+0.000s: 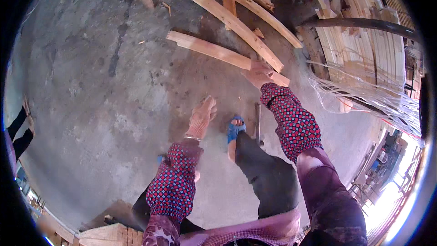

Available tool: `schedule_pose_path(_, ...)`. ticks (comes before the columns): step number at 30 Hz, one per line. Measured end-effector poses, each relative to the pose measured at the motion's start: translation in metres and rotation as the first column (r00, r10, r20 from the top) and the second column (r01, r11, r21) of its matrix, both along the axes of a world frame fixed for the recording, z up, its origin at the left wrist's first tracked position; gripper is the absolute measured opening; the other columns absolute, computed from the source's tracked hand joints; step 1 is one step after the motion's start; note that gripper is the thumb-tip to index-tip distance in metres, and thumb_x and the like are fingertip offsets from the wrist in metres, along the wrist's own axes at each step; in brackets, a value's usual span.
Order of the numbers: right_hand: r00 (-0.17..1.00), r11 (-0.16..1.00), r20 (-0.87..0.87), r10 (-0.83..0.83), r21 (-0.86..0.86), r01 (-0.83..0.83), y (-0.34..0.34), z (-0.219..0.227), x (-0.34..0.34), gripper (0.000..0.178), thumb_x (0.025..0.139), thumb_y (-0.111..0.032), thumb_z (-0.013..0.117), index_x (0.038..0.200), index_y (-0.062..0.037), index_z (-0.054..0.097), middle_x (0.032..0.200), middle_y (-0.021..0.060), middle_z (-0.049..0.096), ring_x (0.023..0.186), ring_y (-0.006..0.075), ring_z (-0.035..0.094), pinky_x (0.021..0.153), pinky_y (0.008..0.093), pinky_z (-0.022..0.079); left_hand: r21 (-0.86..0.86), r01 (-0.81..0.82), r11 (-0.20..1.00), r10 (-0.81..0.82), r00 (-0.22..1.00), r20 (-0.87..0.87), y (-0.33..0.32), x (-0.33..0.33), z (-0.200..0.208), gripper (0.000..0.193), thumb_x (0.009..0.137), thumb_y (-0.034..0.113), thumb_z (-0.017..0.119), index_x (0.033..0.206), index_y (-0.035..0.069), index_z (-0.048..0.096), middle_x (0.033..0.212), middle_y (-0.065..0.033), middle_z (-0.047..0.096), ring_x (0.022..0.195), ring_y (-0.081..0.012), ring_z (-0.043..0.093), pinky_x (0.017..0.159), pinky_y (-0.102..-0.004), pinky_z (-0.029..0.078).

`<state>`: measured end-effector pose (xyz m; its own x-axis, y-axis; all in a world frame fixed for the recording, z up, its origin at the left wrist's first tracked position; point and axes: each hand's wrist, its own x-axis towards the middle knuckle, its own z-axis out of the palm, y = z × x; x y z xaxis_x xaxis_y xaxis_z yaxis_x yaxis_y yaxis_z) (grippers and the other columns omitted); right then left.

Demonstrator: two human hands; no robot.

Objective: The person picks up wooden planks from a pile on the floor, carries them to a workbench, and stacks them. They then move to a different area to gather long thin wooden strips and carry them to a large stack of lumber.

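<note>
My right hand (259, 74) is closed around a long, narrow wooden board (209, 50), near its right end. The board lies slantwise over the concrete floor, and its left end has a notched tip. Right beside that hand is the lower end of a second wooden board (239, 27). My left hand (202, 115) hovers over the floor in front of my legs, apart from the boards. Its fingers are curled in; whatever they may hold is hidden. Both forearms wear patterned red and blue sleeve covers.
More wooden strips (259, 11) lie beyond the boards. At the right stands a stack of planks (359, 45) with tangled white strapping (368, 93) beside it. A thin metal bar (258, 123) lies by my blue sandal (235, 127). Cut wood (109, 236) sits at lower left.
</note>
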<state>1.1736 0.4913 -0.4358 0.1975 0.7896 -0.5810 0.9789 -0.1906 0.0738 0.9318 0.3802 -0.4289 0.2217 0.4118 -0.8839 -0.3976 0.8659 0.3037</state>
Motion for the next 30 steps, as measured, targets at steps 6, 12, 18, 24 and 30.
schedule_pose_path(6,0.937,0.943,-0.132,0.323,-0.043,-0.331,0.019,-0.033,-0.023,0.043,0.085,-0.041,0.064,0.108,-0.0048,0.065,0.106,0.0175,0.066,0.107,0.0308,0.064,0.073,0.046,0.056,0.279,-0.16,0.947,0.104,0.974,0.203,0.018,-0.005,-0.083,0.022,0.096,0.033,0.065,0.102,0.012,0.06,0.084,0.0049,0.053,0.072,-0.006,0.05,0.062,-0.025,0.041)
schedule_pose_path(12,0.573,0.917,-0.716,0.398,0.288,-0.277,0.0,-0.02,-0.116,0.048,0.088,-0.046,0.063,0.119,-0.0094,0.063,0.112,0.0166,0.066,0.102,0.036,0.062,0.088,0.045,0.05,0.449,-0.514,0.731,0.554,0.831,0.049,0.064,-0.006,-0.097,0.041,0.092,0.037,0.068,0.11,0.001,0.061,0.088,-0.0066,0.065,0.084,-0.0183,0.063,0.073,-0.0335,0.054)
schedule_pose_path(18,0.976,0.625,0.007,0.217,0.767,-0.145,0.034,-0.053,-0.039,0.068,0.082,-0.048,0.068,0.137,-0.0114,0.051,0.111,0.0192,0.063,0.104,0.0356,0.062,0.089,0.0433,0.051,0.543,-0.487,0.685,0.629,0.771,-0.102,0.067,-0.134,-0.097,0.04,0.092,0.031,0.068,0.111,-0.004,0.058,0.099,-0.0138,0.063,0.086,-0.0262,0.066,0.075,-0.0394,0.058)
schedule_pose_path(24,0.986,0.911,0.148,0.075,0.392,-0.129,0.04,-0.064,0.044,0.074,0.081,-0.04,0.069,0.144,-0.0102,0.043,0.118,0.0205,0.061,0.11,0.0382,0.06,0.092,0.0444,0.05,0.47,-0.411,0.781,0.571,0.775,-0.271,0.042,-0.195,-0.099,0.042,0.091,0.024,0.069,0.119,-0.003,0.052,0.099,-0.0156,0.061,0.09,-0.0302,0.065,0.078,-0.0438,0.061)
schedule_pose_path(30,0.473,0.866,-0.839,-0.268,0.005,0.499,0.014,-0.046,0.031,0.055,0.088,-0.035,0.062,0.133,-0.0031,0.055,0.104,0.0166,0.068,0.088,0.0294,0.068,0.08,0.0402,0.055,0.434,-0.532,0.727,0.648,0.74,-0.178,0.041,-0.187,-0.12,0.042,0.091,0.023,0.067,0.118,-0.004,0.051,0.107,-0.0162,0.057,0.096,-0.0312,0.064,0.078,-0.0453,0.061)
